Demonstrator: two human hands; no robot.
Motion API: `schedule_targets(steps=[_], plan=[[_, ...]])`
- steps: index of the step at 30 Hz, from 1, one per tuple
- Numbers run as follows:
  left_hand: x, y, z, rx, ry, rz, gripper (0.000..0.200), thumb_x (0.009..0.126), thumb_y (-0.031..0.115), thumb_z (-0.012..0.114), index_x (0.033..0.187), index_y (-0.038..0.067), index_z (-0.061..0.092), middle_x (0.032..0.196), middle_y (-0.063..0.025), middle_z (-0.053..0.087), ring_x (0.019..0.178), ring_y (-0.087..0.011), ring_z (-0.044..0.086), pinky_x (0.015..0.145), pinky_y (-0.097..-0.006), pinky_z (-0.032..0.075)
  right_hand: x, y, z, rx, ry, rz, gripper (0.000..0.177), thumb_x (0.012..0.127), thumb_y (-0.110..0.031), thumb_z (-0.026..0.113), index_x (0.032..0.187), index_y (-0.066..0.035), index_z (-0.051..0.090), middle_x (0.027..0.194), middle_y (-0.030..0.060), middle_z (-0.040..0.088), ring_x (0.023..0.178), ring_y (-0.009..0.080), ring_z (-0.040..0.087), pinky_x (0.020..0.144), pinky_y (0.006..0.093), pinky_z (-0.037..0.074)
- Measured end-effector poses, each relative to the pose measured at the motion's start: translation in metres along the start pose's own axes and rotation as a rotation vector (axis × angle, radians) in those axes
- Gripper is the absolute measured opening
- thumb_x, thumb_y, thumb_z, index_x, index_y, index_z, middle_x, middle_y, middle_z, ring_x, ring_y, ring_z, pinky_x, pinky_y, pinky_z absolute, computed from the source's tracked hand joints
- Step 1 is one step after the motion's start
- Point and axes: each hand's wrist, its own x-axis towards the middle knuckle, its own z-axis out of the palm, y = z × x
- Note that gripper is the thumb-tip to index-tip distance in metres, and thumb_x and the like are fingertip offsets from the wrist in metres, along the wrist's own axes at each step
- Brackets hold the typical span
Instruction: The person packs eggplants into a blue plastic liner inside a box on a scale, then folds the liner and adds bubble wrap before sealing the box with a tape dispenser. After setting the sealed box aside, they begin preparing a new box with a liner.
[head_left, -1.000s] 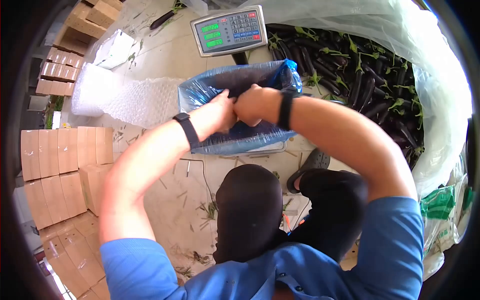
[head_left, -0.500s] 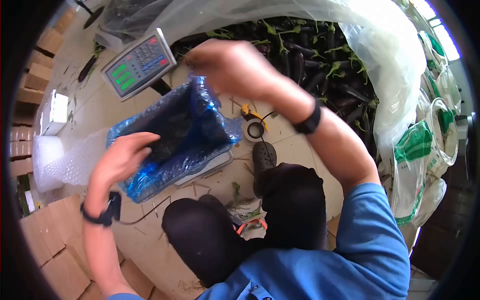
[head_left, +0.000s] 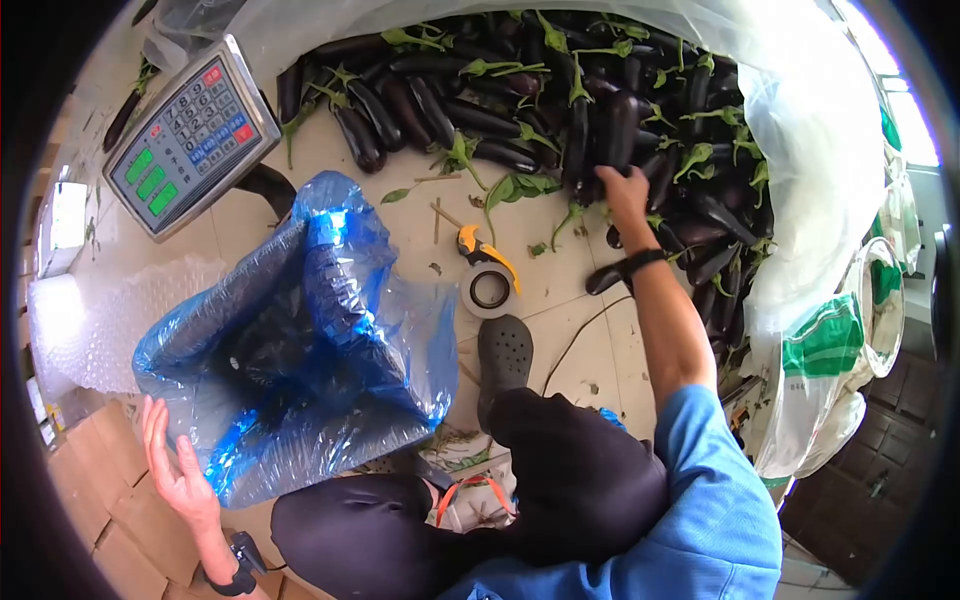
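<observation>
My right hand (head_left: 624, 190) rests on an eggplant (head_left: 614, 130) in the pile (head_left: 470, 95) on the floor (head_left: 545, 225); I cannot tell whether its fingers close. My left hand (head_left: 178, 475), fingers spread, hovers just beside the bag (head_left: 310, 330).

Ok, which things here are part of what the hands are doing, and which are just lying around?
In hand:
right hand, fingers around an eggplant in the eggplant pile
left hand, open beside the blue bag

Lying about, untouched:
tape roll
scale display
bubble wrap
cardboard boxes
white sacks
</observation>
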Motion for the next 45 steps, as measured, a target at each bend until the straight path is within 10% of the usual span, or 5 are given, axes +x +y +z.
schedule_targets(steps=[3, 11, 17, 36, 45], plan=[[0.001, 0.005, 0.006, 0.106, -0.04, 0.061, 0.034, 0.102, 0.009, 0.052, 0.129, -0.01, 0.056, 0.14, -0.0219, 0.056, 0.14, -0.041, 0.045, 0.116, -0.0506, 0.033, 0.01, -0.052, -0.053, 0.273, -0.18, -0.129, 0.041, 0.074, -0.016, 0.073, 0.108, 0.004, 0.063, 0.084, 0.0078, 0.066, 0.073, 0.017, 0.061, 0.068, 0.0318, 0.05], [0.007, 0.01, 0.011, 0.084, -0.021, 0.021, 0.031, 0.101, 0.006, 0.052, 0.127, -0.011, 0.057, 0.141, -0.0225, 0.055, 0.14, -0.0413, 0.044, 0.116, -0.0516, 0.032, 0.012, -0.172, -0.015, -1.739, -0.981, -1.432, 0.038, 0.072, -0.02, 0.075, 0.11, -0.017, 0.079, 0.155, 0.0052, 0.046, 0.149, 0.0279, 0.031, 0.122, 0.0528, 0.017], [0.005, 0.011, 0.012, 0.13, -0.045, 0.003, 0.029, 0.1, 0.005, 0.053, 0.124, -0.008, 0.06, 0.14, -0.0212, 0.057, 0.14, -0.0406, 0.045, 0.116, -0.052, 0.032, 0.043, -0.139, 0.035, -2.089, -0.969, -1.527, 0.033, 0.075, -0.038, 0.078, 0.106, -0.028, 0.08, 0.145, -0.001, 0.055, 0.144, 0.0269, 0.036, 0.12, 0.0559, 0.015], [0.007, 0.01, 0.012, -0.149, 0.089, 0.083, 0.015, 0.089, 0.01, 0.072, 0.101, 0.001, 0.072, 0.13, -0.0158, 0.065, 0.14, -0.0372, 0.046, 0.115, -0.0472, 0.036, -0.204, -0.316, -0.188, -0.852, -0.617, -0.993, 0.064, 0.06, -0.015, 0.084, 0.119, -0.006, 0.06, 0.142, 0.0264, 0.047, 0.128, 0.0472, 0.049, 0.108, 0.0522, 0.042], [0.005, -0.014, 0.024, -0.596, 0.221, 0.057, 0.047, 0.106, 0.042, 0.049, 0.124, 0.002, 0.067, 0.14, -0.0161, 0.059, 0.145, -0.0349, 0.039, 0.12, -0.0436, 0.028, -0.395, -0.454, -0.063, -1.421, -0.538, -1.984, 0.018, 0.071, -0.016, 0.072, 0.087, -0.008, 0.073, 0.105, 0.0178, 0.063, 0.097, 0.0301, 0.06, 0.078, 0.0404, 0.051]])
